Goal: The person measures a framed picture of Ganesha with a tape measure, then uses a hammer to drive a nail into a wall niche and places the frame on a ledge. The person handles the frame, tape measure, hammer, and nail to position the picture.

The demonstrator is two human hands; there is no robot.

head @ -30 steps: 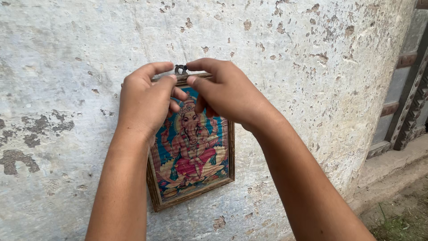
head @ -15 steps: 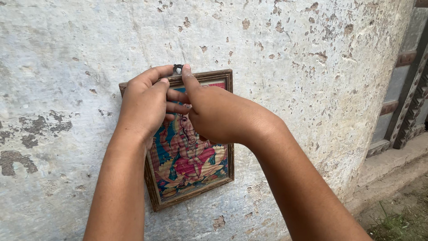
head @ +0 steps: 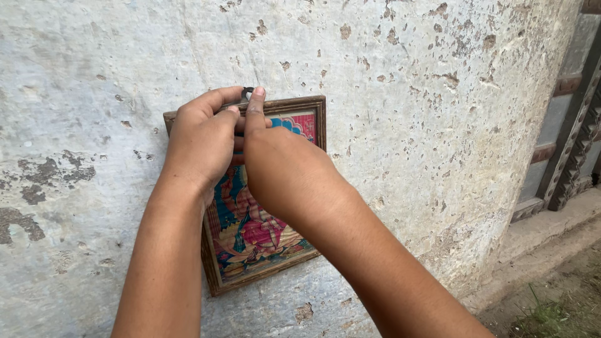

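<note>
One framed picture (head: pixel 263 238) held on wall (head: pixel 407 75); two hands, left (head: pixel 203 141) and right (head: pixel 285 169), seemingly pinching its hanger (head: pixel 246 94).

Both hands pressed a wooden-framed picture (head: pixel 263 241) against the pitted white wall (head: pixel 407 125); the left hand (head: pixel 203 141) and right hand (head: pixel 285 169) met at its small metal hanger (head: pixel 246 94).

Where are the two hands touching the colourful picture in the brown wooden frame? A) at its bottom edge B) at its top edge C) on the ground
B: the left hand and right hand meet at the top edge of the brown wooden-framed picture, against the pitted whitish wall.
</note>
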